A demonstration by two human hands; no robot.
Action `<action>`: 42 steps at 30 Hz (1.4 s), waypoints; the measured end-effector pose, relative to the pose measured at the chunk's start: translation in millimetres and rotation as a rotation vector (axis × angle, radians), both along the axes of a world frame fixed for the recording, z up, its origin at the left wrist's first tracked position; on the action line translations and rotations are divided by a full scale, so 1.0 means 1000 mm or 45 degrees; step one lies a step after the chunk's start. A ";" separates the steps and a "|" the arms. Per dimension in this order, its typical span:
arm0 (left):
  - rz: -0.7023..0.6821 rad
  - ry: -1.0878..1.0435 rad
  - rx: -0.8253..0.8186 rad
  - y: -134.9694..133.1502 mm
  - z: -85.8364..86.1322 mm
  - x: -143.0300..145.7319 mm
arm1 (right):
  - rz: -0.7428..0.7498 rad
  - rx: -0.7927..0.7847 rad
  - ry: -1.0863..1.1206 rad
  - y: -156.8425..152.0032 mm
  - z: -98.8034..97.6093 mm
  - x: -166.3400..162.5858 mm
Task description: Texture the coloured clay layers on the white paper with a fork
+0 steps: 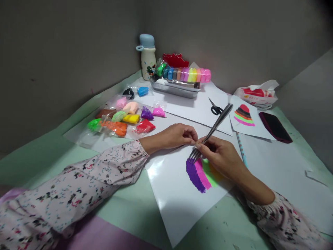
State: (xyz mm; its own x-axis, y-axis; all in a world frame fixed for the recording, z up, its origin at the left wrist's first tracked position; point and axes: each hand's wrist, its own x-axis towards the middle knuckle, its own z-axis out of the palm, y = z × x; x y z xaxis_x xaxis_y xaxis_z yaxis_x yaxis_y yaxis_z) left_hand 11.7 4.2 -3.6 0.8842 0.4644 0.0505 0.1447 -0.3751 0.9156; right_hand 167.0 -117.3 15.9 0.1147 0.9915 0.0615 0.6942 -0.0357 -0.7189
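My right hand [223, 154] is closed around a metal fork [220, 119], its handle slanting up to the right. The fork's tines touch the top of a purple clay band [195, 177] on a glossy white sheet [169, 203]. Beside that band lie a pink band [202, 173] and a green band [209, 173]; an orange one is partly hidden under my right hand. My left hand [179, 134] rests at the sheet's upper edge with curled fingers, its fingertips close to those of the right hand. Whatever those left fingers may pinch is hidden.
Bagged coloured clay [114, 127] lies at left. Behind stand a bottle [148, 62] and a metal tray [174, 89] with more clay packs. To the right are scissors [216, 109], a pencil [241, 149], a striped picture [256, 130], a phone [275, 127] and a tissue pack [257, 95].
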 end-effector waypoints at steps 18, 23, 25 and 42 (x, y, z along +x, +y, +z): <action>0.304 -0.065 -0.067 0.000 0.012 -0.009 | -0.451 0.351 0.563 -0.019 0.011 0.028; 0.203 0.006 -0.078 -0.003 0.011 -0.008 | -0.518 0.300 0.523 -0.049 0.001 0.027; 0.179 0.024 -0.074 -0.006 0.011 -0.006 | -0.574 0.313 0.507 -0.055 -0.003 0.026; 0.131 0.125 0.085 -0.018 0.017 -0.001 | -0.448 0.430 0.687 -0.056 -0.011 0.023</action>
State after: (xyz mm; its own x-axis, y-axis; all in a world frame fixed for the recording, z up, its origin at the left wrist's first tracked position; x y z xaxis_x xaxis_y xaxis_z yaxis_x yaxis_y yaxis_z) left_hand 10.7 -13.8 13.1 0.8344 0.5511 -0.0003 0.2732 -0.4131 0.8687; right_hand 189.7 -172.8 5.3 0.5239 0.8272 0.2028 0.2284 0.0930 -0.9691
